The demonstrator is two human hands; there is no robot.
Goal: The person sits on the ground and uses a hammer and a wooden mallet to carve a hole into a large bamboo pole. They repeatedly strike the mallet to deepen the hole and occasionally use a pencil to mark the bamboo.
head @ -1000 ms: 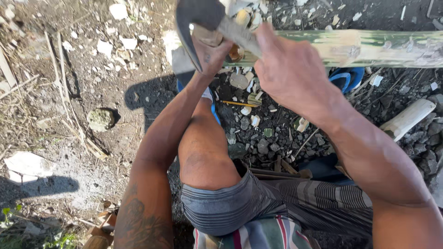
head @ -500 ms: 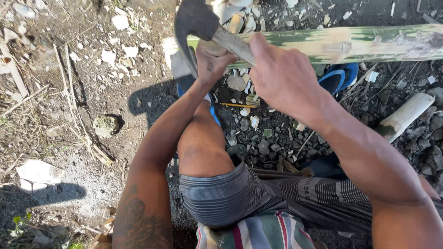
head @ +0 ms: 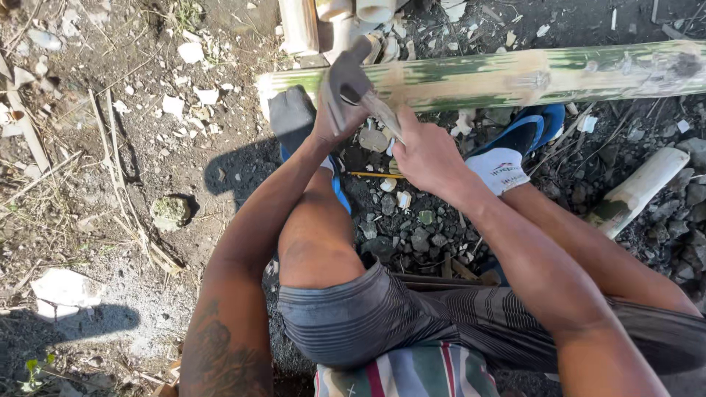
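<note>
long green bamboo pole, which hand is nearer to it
Left. The left hand sits right against the long green bamboo pole, gripping the dark metal blade; the right hand is lower.

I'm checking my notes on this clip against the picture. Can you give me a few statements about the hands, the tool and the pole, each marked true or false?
1. Both hands grip the handle of one chopping tool. True: the left hand holds it near the blade, the right hand lower on the handle.
2. The green bamboo pole stands upright. False: it lies flat on the ground, across the top of the picture.
3. The blade is over the pole's left end. True.
4. The person is barefoot. False: a blue and white sandal shows on one foot.
5. The ground is smooth concrete. False: it is dirt with stones and pale chips.
</note>
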